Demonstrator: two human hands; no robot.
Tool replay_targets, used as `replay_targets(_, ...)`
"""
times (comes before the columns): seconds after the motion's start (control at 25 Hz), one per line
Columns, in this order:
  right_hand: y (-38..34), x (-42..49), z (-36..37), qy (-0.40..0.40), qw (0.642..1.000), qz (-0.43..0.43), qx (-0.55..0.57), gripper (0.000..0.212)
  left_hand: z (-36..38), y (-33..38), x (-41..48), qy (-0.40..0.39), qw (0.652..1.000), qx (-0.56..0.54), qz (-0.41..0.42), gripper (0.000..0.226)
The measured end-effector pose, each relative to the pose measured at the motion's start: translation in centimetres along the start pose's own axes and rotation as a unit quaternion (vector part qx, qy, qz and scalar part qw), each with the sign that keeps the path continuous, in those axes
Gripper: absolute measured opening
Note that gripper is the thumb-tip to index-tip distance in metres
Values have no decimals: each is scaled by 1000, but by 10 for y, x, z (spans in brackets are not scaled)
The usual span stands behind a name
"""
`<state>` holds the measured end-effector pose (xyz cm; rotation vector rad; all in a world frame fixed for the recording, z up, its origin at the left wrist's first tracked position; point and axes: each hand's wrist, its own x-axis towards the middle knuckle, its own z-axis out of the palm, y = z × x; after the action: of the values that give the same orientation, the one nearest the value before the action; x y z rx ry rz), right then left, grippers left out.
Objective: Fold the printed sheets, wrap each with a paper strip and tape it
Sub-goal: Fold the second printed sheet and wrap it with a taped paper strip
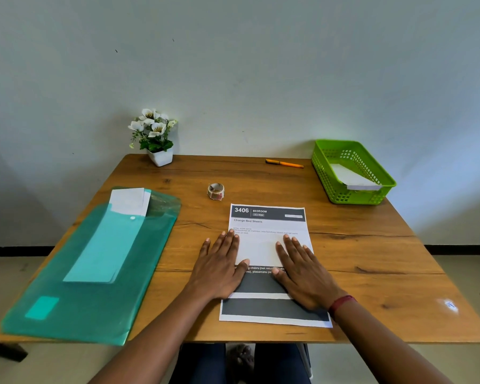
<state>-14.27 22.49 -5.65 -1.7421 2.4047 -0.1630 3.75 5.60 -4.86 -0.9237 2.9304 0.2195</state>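
The printed sheet [261, 249] lies face up at the near middle of the table [372, 259], its dark "3406 Bedroom" header pointing to 12 o'clock and its long edges roughly square to the person. That looks like a deliberate line-up so a crease would run true. Both hands rest on it. The left hand [219, 271] covers its 9 o'clock edge and the right hand [302, 275] sits toward 4 o'clock. The fingers [229, 245] of each are straight, slightly fanned and hold nothing, so the palms pin the paper flat instead of gripping it. This pressure probably keeps the sheet from sliding on the smooth wood before or during folding. Whether a crease already exists under the palms I cannot tell. From the sheet, the tape roll [216, 191] stands at 11 o'clock, near but apart, within easy reach for the sealing step. At 9 o'clock a teal folder [94, 273] holds white slips [129, 200] poking from its far end, likely the wrapping stock. At 2 o'clock a green basket [324, 173] holds one white folded piece [352, 177] and seems to be the place for finished bundles. An orange pen [284, 163] lies at 12 o'clock near the far edge, and a flower pot [158, 137] stands in the 11 o'clock corner, out of the working area.
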Motion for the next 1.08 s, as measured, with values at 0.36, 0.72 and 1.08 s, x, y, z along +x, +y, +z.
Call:
replay_targets(0.36, 15, 12, -24, 37, 999, 10, -6, 63, -20, -21, 13, 27, 995, -89, 26, 89)
replay_targets(0.72, 19, 35, -45, 10, 997, 20, 69, 97, -39, -9, 35, 22, 995, -85, 51, 105)
replay_targets(1.08, 18, 21, -43, 165, 972, 2, 170, 62, -32, -18, 14, 119, 925, -360, -12, 78)
